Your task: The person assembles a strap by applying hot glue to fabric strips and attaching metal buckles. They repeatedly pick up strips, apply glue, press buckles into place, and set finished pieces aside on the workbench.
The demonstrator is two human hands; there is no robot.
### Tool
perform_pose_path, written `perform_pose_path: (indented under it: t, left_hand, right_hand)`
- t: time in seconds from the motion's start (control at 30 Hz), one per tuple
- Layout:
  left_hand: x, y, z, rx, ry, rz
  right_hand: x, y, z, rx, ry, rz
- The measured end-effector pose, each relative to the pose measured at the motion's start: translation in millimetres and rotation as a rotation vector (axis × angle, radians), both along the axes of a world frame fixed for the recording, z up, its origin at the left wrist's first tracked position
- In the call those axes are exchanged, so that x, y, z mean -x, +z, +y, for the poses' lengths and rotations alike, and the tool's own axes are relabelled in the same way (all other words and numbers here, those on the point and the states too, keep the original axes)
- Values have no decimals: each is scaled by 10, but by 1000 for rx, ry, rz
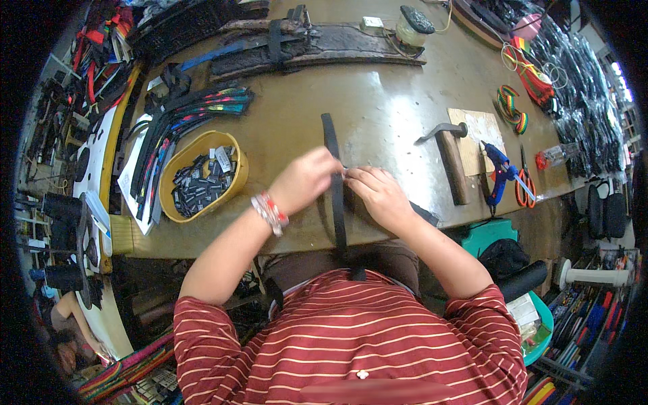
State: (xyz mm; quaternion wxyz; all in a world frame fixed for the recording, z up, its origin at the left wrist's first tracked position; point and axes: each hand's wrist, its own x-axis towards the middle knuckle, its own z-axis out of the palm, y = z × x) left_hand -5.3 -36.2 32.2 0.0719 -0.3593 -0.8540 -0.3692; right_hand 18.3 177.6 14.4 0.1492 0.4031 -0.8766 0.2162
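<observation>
A long black strap (333, 145) lies over the table in front of me and hangs down its near edge toward my lap. My left hand (307, 181) is closed, thumb and fingers pinched together at the strap. Close against it, my right hand (379, 196) is also in a pinch, its fingertips meeting the left ones just right of the strap. Whatever small thing sits between the fingertips is hidden. A dark flat piece (424, 214) pokes out from beneath my right wrist.
At left stands a yellow tub (241, 177) of small black pieces beside a bundle of straps (202, 104). On the right are a hammer (451, 162), a blue glue gun (498, 172), orange scissors (526, 185) and a plastic bottle (557, 156). Behind lies a dark wooden board (337, 50).
</observation>
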Motion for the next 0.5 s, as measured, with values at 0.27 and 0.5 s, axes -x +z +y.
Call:
perform_pose_path:
  t: [0.27,0.5]
  left_hand:
    - [541,-31,2,-114,54,-612]
    - [850,-51,-2,224,188,-187]
  right_hand:
    - [1,20,18,-47,-25,-16]
    - [163,98,-167,-244,25,51]
